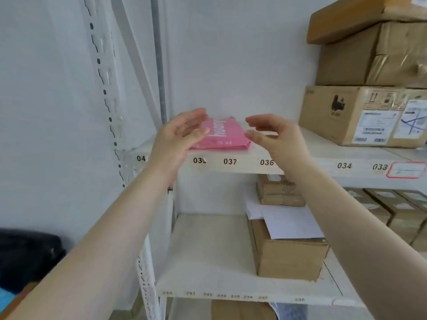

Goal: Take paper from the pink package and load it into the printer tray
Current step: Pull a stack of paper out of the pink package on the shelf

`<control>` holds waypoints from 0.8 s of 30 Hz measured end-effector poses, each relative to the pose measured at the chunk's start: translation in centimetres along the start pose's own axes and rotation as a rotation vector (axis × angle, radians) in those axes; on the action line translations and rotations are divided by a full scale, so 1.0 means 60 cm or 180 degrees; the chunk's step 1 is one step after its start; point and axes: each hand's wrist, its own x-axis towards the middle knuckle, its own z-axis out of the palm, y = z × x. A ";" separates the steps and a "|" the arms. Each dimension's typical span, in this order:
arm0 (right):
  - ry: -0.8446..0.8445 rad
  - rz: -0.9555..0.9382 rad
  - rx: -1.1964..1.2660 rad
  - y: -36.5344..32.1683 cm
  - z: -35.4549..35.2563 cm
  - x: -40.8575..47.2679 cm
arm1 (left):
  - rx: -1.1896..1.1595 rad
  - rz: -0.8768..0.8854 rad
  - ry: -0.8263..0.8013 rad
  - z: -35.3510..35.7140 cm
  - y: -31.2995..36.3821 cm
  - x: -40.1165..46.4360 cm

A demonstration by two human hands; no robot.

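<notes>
A pink package point(223, 135) of A4 paper lies flat on the upper white shelf point(307, 158), above the labels 039 and 037. My left hand point(178, 137) is raised at the package's left side, fingers spread, overlapping its left edge in view. My right hand point(275, 137) hovers just right of the package with curled, parted fingers. Neither hand holds anything. No printer or tray is in view.
Stacked cardboard boxes point(360, 112) fill the upper shelf's right side. On the lower shelf point(208, 255) stands a brown box point(288, 257) with white sheets on top, with more boxes to the right. A perforated shelf post point(104, 88) rises at left. A dark object point(25, 252) sits at lower left.
</notes>
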 end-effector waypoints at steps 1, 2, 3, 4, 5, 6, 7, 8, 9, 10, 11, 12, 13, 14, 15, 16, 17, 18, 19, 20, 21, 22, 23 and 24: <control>0.0007 0.0039 -0.0132 0.008 0.011 0.015 | 0.0153 0.0009 -0.0084 -0.012 -0.006 0.018; 0.0007 0.0065 -0.0308 0.014 0.021 0.030 | 0.0405 0.0042 -0.0207 -0.023 -0.015 0.038; -0.0057 0.0080 -0.0469 0.026 0.030 0.043 | 0.0628 0.0048 -0.0338 -0.034 -0.028 0.059; -0.0135 0.0121 -0.0646 0.036 0.040 0.054 | 0.0841 0.0033 -0.0468 -0.041 -0.041 0.076; -0.0230 0.0148 -0.0809 0.049 0.048 0.065 | 0.1009 0.0019 -0.0601 -0.043 -0.053 0.094; -0.0329 0.0149 -0.0954 0.059 0.055 0.074 | 0.1139 -0.0005 -0.0754 -0.043 -0.064 0.108; -0.0399 0.0142 -0.1050 0.069 0.059 0.083 | 0.1249 -0.0070 -0.0901 -0.043 -0.075 0.121; -0.0463 0.0141 -0.1098 0.078 0.061 0.090 | 0.1387 -0.0127 -0.1012 -0.042 -0.083 0.130; -0.0504 0.0138 -0.1147 0.086 0.064 0.096 | 0.1527 -0.0179 -0.1082 -0.041 -0.091 0.139; -0.0529 0.0136 -0.1202 0.093 0.066 0.101 | 0.1643 -0.0166 -0.1090 -0.040 -0.098 0.146; -0.0559 0.0122 -0.1250 0.098 0.067 0.105 | 0.1705 -0.0139 -0.1078 -0.039 -0.103 0.153; -0.0582 0.0103 -0.1314 0.103 0.068 0.107 | 0.1769 -0.0102 -0.1072 -0.036 -0.107 0.158; -0.0581 0.0074 -0.1368 0.108 0.069 0.110 | 0.1831 -0.0085 -0.1059 -0.033 -0.112 0.163; -0.0564 0.0038 -0.1420 0.111 0.069 0.111 | 0.1905 -0.0050 -0.1064 -0.030 -0.114 0.166; -0.0538 0.0000 -0.1428 0.114 0.069 0.112 | 0.1982 -0.0005 -0.1077 -0.025 -0.118 0.170; -0.0500 -0.0028 -0.1412 0.118 0.067 0.113 | 0.2049 0.0054 -0.1097 -0.020 -0.120 0.172; -0.0459 -0.0049 -0.1359 0.121 0.067 0.114 | 0.2109 0.0118 -0.1123 -0.014 -0.122 0.175; -0.0403 -0.0039 -0.1291 0.123 0.067 0.114 | 0.2150 0.0163 -0.1164 -0.008 -0.122 0.176; -0.0348 -0.0020 -0.1206 0.125 0.067 0.115 | 0.2173 0.0192 -0.1234 -0.003 -0.122 0.176; -0.0298 0.0009 -0.1129 0.126 0.067 0.115 | 0.2187 0.0220 -0.1329 0.003 -0.121 0.175; -0.0259 0.0047 -0.1061 0.127 0.067 0.116 | 0.2224 0.0251 -0.1414 0.008 -0.121 0.175; -0.0240 0.0072 -0.1001 0.127 0.067 0.117 | 0.2288 0.0317 -0.1460 0.012 -0.121 0.176; -0.0245 0.0089 -0.0926 0.128 0.067 0.118 | 0.2381 0.0386 -0.1459 0.016 -0.122 0.177; -0.0263 0.0107 -0.0850 0.129 0.066 0.120 | 0.2457 0.0447 -0.1421 0.018 -0.124 0.179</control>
